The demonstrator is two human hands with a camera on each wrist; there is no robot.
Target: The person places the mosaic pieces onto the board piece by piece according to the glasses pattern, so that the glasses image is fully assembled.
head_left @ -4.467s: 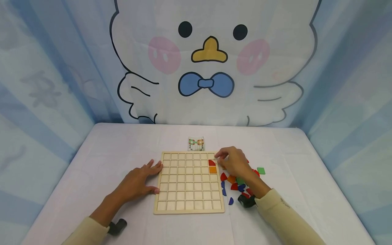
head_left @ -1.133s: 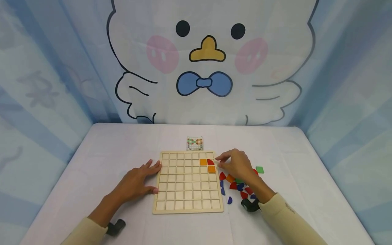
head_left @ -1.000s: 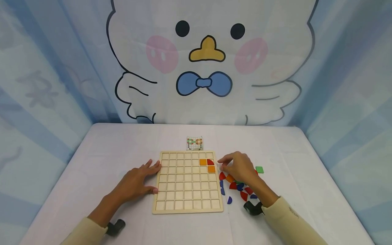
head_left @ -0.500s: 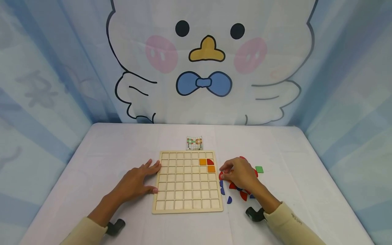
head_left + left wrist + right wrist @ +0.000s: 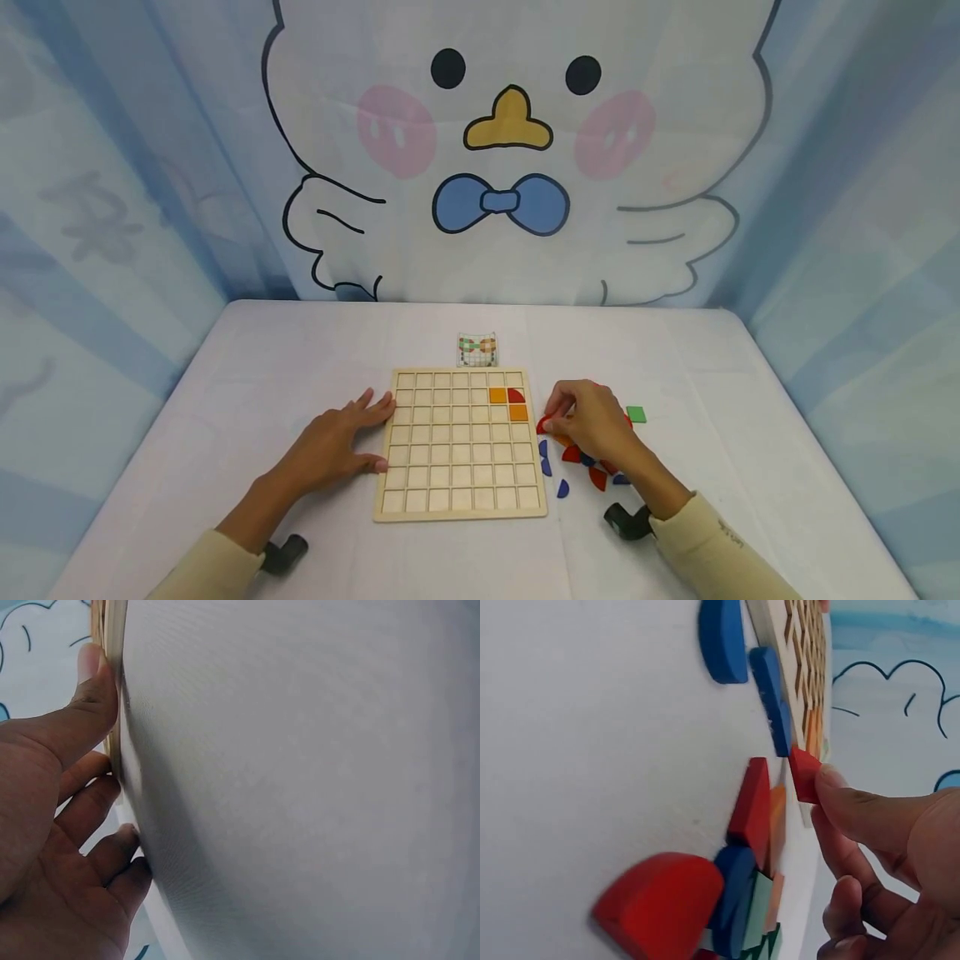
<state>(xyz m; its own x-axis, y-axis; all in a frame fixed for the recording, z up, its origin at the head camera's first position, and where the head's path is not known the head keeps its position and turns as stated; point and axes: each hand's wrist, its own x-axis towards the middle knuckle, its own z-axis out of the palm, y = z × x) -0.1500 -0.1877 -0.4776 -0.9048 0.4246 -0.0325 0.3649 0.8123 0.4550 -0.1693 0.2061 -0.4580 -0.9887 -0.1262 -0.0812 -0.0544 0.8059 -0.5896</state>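
Observation:
A pale wooden grid board [image 5: 461, 517] lies mid-table, with an orange square block [image 5: 497, 395], a red quarter-circle block [image 5: 515, 395] and another orange square [image 5: 517, 412] in its upper right cells. My left hand [image 5: 337, 442] rests spread against the board's left edge; in the left wrist view the thumb touches the wooden side [image 5: 115, 645]. Right of the board, my right hand [image 5: 588, 421] pinches a second red quarter-circle block [image 5: 803, 775] between thumb and fingers. That hand covers part of the block pile in the head view.
Blue rounded blocks [image 5: 563, 489] lie along the board's right side. Red blocks [image 5: 660, 904], a green square [image 5: 636, 414] and several others are heaped under and beyond the right hand. A small printed pattern card [image 5: 477, 350] stands behind the board.
Over the last second my right hand moved from beside the board's upper right toward the pile and took hold of a red block. Earlier, an orange square appeared left of the red one.

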